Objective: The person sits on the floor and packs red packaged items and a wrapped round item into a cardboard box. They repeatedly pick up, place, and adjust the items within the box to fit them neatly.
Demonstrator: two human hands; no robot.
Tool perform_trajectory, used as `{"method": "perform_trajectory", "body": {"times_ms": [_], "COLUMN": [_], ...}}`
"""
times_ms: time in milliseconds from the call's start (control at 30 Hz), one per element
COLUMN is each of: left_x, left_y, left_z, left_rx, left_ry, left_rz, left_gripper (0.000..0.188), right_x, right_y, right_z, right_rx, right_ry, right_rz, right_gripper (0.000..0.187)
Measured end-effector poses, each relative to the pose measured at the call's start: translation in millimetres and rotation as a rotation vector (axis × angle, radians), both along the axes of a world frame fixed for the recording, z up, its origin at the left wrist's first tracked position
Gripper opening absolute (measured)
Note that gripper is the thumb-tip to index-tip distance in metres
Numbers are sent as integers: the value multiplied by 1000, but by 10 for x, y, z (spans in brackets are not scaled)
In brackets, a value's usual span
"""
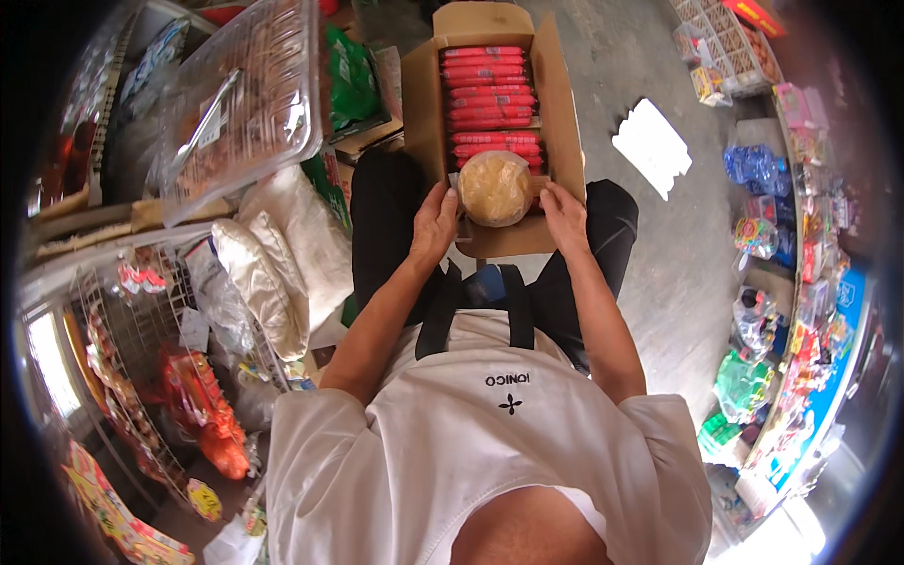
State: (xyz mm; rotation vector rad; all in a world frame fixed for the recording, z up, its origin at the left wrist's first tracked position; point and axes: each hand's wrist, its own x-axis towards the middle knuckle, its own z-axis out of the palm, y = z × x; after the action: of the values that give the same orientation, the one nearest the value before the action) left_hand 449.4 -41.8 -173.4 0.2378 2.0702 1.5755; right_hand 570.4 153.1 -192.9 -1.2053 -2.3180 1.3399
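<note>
Between my hands, over the near end of an open cardboard box (pixel 562 122), is a round, pale-yellow food item (pixel 495 189) in what looks like a clear plastic pack. My left hand (pixel 434 226) pinches the pack's left side, where a clear edge shows by the fingertips. On the opposite side my right hand (pixel 565 218) has its thumb and fingers closed at the pack's edge. Several slim red-wrapped packets (pixel 490 97) lie stacked in rows inside the box. The round item hides part of the nearest row. The box sits between my knees with its flaps up.
At my left are a large clear plastic container (pixel 247 104) of brown food, a white cloth sack (pixel 315 231) and a wire rack (pixel 122 320) with bagged goods. A white paper piece (pixel 652 148) lies on the grey floor. Shelves of packaged goods (pixel 808 245) line the right.
</note>
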Motion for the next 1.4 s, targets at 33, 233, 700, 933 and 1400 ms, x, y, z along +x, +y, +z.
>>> {"method": "perform_trajectory", "body": {"times_ms": [33,233,700,933,1400], "left_x": [26,72,-35,-65,-95], "left_y": [-43,-542,-847,-814,-727], "left_z": [116,455,231,297,380], "left_rx": [2,97,181,40,-54], "left_ry": [-10,294,249,347,374], "left_rz": [36,156,268,220,179], "left_gripper": [49,34,29,28,28], "right_x": [44,162,-346,-606,-569], "right_y": [8,-132,-908,-789,419], "right_z": [15,114,441,205,338], "right_rx": [-36,59,820,1076,450], "right_ry": [13,82,-150,-355,-78], "right_rz": [-9,39,754,722,582], "right_gripper": [35,28,83,91,80]}}
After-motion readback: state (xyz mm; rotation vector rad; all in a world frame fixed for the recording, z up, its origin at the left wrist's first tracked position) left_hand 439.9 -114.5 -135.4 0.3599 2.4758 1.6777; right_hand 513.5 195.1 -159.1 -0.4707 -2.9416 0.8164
